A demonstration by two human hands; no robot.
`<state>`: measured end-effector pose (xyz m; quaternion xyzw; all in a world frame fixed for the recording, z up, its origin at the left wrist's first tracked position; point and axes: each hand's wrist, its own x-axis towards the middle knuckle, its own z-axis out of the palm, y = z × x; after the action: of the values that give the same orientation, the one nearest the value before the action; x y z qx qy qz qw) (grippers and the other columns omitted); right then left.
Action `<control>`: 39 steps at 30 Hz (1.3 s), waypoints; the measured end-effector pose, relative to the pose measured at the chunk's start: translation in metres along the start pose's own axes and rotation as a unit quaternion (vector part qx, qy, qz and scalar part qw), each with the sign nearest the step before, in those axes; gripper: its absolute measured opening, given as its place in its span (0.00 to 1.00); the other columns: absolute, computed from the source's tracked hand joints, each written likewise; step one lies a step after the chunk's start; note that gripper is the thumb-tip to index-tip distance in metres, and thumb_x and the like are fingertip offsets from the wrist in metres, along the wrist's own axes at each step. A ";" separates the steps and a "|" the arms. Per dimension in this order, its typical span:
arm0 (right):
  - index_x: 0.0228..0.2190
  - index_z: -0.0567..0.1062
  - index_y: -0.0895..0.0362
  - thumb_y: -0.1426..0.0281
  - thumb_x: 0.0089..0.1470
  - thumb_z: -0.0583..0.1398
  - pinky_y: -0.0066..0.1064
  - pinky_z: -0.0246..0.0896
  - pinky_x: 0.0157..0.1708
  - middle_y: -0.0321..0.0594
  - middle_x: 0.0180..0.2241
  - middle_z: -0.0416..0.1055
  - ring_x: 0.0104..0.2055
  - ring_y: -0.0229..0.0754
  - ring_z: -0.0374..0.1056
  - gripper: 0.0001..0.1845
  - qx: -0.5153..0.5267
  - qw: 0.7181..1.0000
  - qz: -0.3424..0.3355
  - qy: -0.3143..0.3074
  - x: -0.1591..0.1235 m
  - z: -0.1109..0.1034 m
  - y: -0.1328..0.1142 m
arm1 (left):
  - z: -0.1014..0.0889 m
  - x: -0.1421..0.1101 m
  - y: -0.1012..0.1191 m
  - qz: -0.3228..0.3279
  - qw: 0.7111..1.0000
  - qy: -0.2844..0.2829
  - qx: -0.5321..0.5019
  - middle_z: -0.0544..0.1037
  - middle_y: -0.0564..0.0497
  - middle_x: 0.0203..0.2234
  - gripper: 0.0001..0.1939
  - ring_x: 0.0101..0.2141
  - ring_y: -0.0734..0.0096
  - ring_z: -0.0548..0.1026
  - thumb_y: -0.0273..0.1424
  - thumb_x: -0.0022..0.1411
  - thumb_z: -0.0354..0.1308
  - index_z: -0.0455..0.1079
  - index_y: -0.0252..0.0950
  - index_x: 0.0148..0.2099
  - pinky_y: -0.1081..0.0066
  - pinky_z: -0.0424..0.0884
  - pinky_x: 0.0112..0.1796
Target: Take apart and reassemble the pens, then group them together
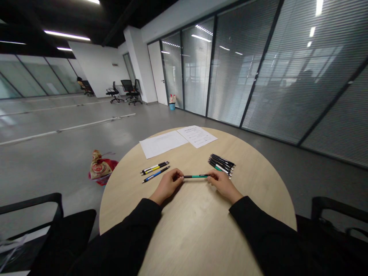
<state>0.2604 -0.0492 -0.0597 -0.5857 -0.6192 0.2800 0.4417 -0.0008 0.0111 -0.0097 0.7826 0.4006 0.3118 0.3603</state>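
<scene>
A green and black pen [196, 176] lies level just above the round wooden table [198, 226], held at both ends. My left hand [168, 184] pinches its left tip with curled fingers. My right hand [222, 184] grips its right end. A bunch of several dark pens [222, 163] lies just beyond my right hand. Three pens [155, 170], one white, one yellow, one blue, lie side by side beyond my left hand.
Two sheets of paper [178, 140] lie at the table's far edge. Black chairs stand at the near left [43, 226] and near right [336, 218]. A red and tan bag [100, 167] sits on the floor to the left. A glass wall runs along the right.
</scene>
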 end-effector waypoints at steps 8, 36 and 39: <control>0.34 0.80 0.57 0.66 0.57 0.58 0.31 0.57 0.34 0.39 0.30 0.75 0.33 0.42 0.67 0.11 -0.047 0.999 -0.017 -0.003 -0.003 -0.003 -0.010 | 0.002 -0.001 -0.004 0.013 1.000 -0.010 -0.001 0.73 0.53 0.27 0.06 0.29 0.70 0.68 0.32 0.58 0.59 0.71 0.35 0.38 0.71 0.63 0.33; 0.35 0.78 0.57 0.65 0.60 0.56 0.32 0.57 0.36 0.39 0.32 0.75 0.35 0.43 0.67 0.12 -0.075 0.997 -0.033 -0.007 -0.004 -0.005 -0.009 | 0.001 -0.006 0.000 0.017 0.996 -0.026 0.078 0.77 0.50 0.28 0.10 0.30 0.67 0.71 0.36 0.63 0.55 0.72 0.35 0.34 0.69 0.62 0.33; 0.35 0.78 0.57 0.65 0.61 0.56 0.32 0.57 0.36 0.39 0.32 0.75 0.35 0.43 0.67 0.12 -0.073 0.997 -0.033 -0.007 -0.004 -0.005 -0.010 | 0.000 -0.006 0.002 0.022 0.996 -0.034 0.081 0.77 0.50 0.28 0.11 0.29 0.67 0.71 0.37 0.64 0.54 0.71 0.35 0.33 0.69 0.62 0.33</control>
<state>0.2601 -0.0558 -0.0500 -0.5932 -0.6604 0.2236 0.4025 -0.0028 0.0055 -0.0086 0.8281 0.3945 0.2593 0.3021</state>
